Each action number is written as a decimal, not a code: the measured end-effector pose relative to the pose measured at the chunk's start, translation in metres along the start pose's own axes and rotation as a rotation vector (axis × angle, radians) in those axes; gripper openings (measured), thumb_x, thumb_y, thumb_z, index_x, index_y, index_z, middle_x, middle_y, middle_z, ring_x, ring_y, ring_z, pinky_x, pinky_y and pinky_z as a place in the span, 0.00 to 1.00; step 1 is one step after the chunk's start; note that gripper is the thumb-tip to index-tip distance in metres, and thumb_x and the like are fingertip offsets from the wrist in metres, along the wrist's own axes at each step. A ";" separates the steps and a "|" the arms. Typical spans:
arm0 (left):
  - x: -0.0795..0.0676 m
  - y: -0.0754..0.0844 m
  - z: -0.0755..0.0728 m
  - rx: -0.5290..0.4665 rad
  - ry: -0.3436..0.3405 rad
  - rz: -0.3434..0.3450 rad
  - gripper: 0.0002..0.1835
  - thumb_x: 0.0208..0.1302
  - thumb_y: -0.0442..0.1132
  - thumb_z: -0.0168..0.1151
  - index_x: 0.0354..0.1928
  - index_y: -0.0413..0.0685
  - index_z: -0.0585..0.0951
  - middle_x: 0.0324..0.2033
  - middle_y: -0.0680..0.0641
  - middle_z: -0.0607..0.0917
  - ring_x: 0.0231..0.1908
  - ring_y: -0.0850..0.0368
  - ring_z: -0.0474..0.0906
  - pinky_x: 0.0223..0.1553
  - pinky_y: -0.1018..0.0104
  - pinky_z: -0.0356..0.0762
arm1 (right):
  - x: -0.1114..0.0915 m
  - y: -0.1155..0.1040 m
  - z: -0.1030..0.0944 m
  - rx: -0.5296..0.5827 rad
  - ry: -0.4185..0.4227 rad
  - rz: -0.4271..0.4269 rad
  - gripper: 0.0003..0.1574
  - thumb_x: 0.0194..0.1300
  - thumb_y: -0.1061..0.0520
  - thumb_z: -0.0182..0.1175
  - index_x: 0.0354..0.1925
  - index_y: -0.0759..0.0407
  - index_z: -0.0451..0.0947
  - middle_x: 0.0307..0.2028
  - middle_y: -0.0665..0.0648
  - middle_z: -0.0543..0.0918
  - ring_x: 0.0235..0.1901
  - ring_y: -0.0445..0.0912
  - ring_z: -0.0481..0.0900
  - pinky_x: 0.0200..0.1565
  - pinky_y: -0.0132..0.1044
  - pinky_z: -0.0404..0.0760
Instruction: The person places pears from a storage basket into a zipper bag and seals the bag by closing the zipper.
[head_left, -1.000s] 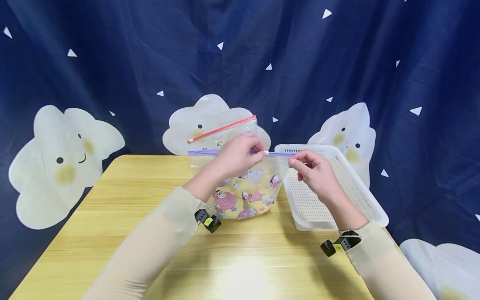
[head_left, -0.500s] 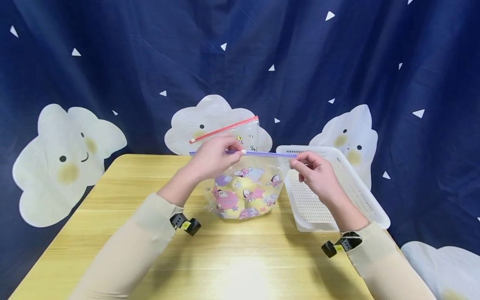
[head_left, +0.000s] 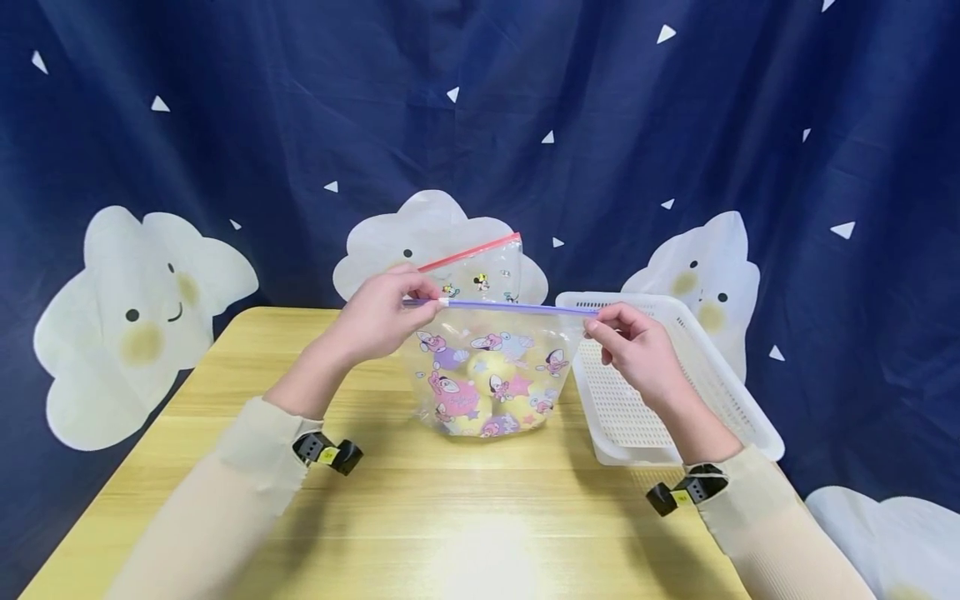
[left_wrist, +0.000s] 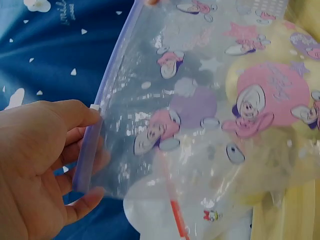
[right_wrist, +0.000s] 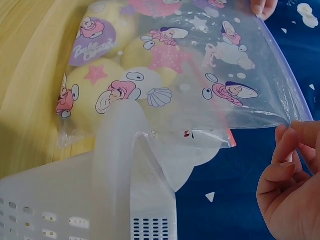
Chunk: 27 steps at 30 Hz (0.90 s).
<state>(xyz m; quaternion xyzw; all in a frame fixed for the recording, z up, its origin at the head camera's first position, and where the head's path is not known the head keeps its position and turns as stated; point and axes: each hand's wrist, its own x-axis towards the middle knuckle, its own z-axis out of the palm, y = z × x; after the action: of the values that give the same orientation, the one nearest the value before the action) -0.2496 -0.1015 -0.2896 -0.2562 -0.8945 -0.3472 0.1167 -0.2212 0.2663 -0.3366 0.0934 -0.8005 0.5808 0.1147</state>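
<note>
A clear zipper bag [head_left: 495,367] with pink and purple cartoon prints stands upright on the table, several round pale-yellow things [head_left: 491,367] inside it. Along its top runs a purple zip strip [head_left: 517,307]. My left hand [head_left: 386,312] pinches the small white slider [left_wrist: 95,107] near the strip's left end. At the other end, the right hand [head_left: 633,346] pinches the bag's top corner between thumb and fingers, as the right wrist view also shows. Between the hands the strip is stretched nearly straight.
Behind the zipper bag stands a second clear bag [head_left: 483,275] with a red zip strip, partly hidden. A white perforated basket [head_left: 727,400] is at the right of the wooden table [head_left: 465,492]. A dark blue curtain [head_left: 480,100] with cloud prints hangs behind.
My left hand has slid leftward with the white slider, from right of the middle of the strip to near its left end. The right hand keeps its grip at the corner.
</note>
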 end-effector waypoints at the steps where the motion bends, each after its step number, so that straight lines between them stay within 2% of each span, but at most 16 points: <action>1: -0.001 -0.002 -0.001 -0.003 0.004 0.000 0.08 0.76 0.38 0.67 0.48 0.42 0.90 0.45 0.43 0.86 0.49 0.46 0.82 0.59 0.47 0.84 | 0.000 0.000 0.000 0.001 0.002 0.004 0.04 0.79 0.60 0.67 0.43 0.60 0.82 0.33 0.38 0.88 0.24 0.39 0.75 0.29 0.32 0.81; 5: -0.006 -0.009 -0.008 -0.012 0.017 0.000 0.08 0.77 0.37 0.67 0.48 0.41 0.90 0.44 0.43 0.85 0.48 0.46 0.82 0.59 0.46 0.84 | 0.000 0.002 -0.001 0.007 0.001 0.006 0.04 0.79 0.59 0.67 0.43 0.58 0.83 0.33 0.39 0.88 0.24 0.39 0.75 0.29 0.32 0.81; 12: -0.015 -0.020 -0.017 0.013 0.031 -0.021 0.07 0.77 0.39 0.68 0.48 0.44 0.90 0.44 0.44 0.86 0.48 0.47 0.79 0.52 0.53 0.77 | -0.001 0.002 -0.002 -0.001 -0.005 0.012 0.10 0.80 0.58 0.66 0.47 0.66 0.81 0.33 0.38 0.88 0.25 0.39 0.76 0.30 0.32 0.81; 16: -0.022 -0.026 -0.024 0.008 0.044 -0.036 0.07 0.78 0.40 0.68 0.48 0.46 0.91 0.44 0.46 0.86 0.48 0.48 0.79 0.53 0.52 0.74 | -0.002 0.001 -0.002 -0.007 -0.010 0.013 0.10 0.80 0.58 0.66 0.48 0.67 0.80 0.33 0.38 0.88 0.25 0.39 0.76 0.30 0.32 0.81; 22: -0.028 -0.033 -0.028 -0.002 0.050 -0.052 0.07 0.78 0.41 0.69 0.48 0.47 0.91 0.44 0.46 0.87 0.49 0.49 0.80 0.55 0.51 0.77 | -0.002 -0.001 0.000 0.008 -0.009 0.011 0.07 0.80 0.59 0.66 0.47 0.65 0.81 0.33 0.38 0.88 0.25 0.39 0.76 0.29 0.30 0.80; 25: -0.029 -0.036 -0.027 -0.045 0.028 -0.095 0.09 0.79 0.42 0.69 0.51 0.46 0.90 0.47 0.45 0.87 0.51 0.48 0.81 0.57 0.52 0.80 | -0.002 -0.002 0.001 0.032 -0.004 0.015 0.05 0.79 0.61 0.66 0.45 0.63 0.82 0.32 0.38 0.88 0.24 0.39 0.75 0.29 0.29 0.79; 27: -0.030 -0.041 -0.023 -0.108 -0.008 -0.139 0.13 0.78 0.44 0.70 0.56 0.44 0.88 0.52 0.44 0.87 0.53 0.47 0.84 0.56 0.53 0.83 | -0.002 -0.001 0.001 0.052 -0.001 0.025 0.03 0.79 0.61 0.66 0.44 0.60 0.82 0.32 0.39 0.88 0.24 0.39 0.75 0.28 0.29 0.78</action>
<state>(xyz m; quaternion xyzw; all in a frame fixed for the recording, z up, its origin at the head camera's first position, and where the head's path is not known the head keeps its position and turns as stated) -0.2457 -0.1541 -0.3068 -0.2008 -0.8906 -0.4011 0.0750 -0.2192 0.2653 -0.3365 0.0865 -0.7864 0.6027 0.1047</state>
